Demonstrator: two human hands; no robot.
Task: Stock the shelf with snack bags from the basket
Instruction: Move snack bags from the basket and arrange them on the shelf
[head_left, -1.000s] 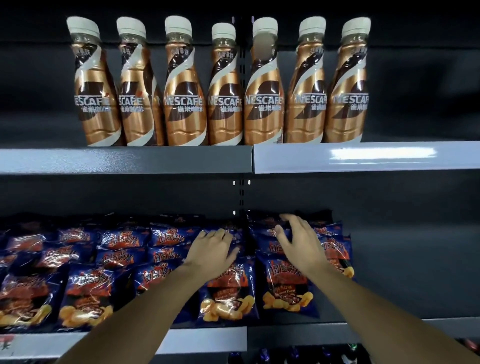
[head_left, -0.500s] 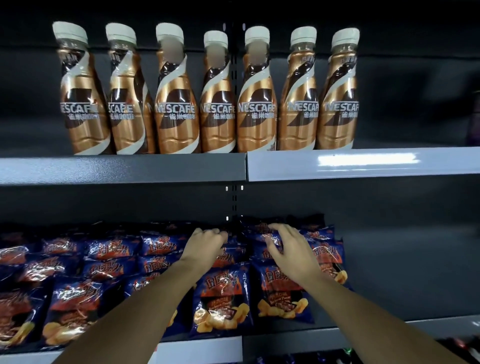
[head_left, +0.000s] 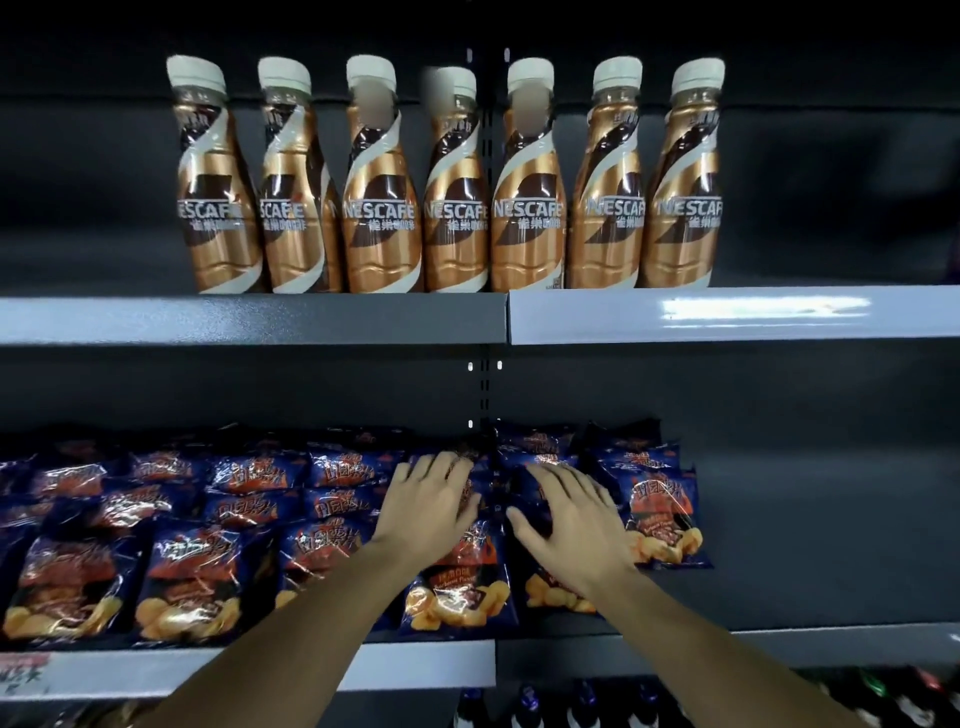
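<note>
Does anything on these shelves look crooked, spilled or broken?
Nothing is spilled or torn. The blue snack bags lie overlapped in loose rows, a bit uneven, with both the left hand and right hand flat on them. The copper coffee bottles above stand upright in one row.

Your left hand (head_left: 434, 501) and right hand (head_left: 571, 519) are bare, without gloves, rings or watch; both forearms show uncovered, no sleeve visible.
</note>
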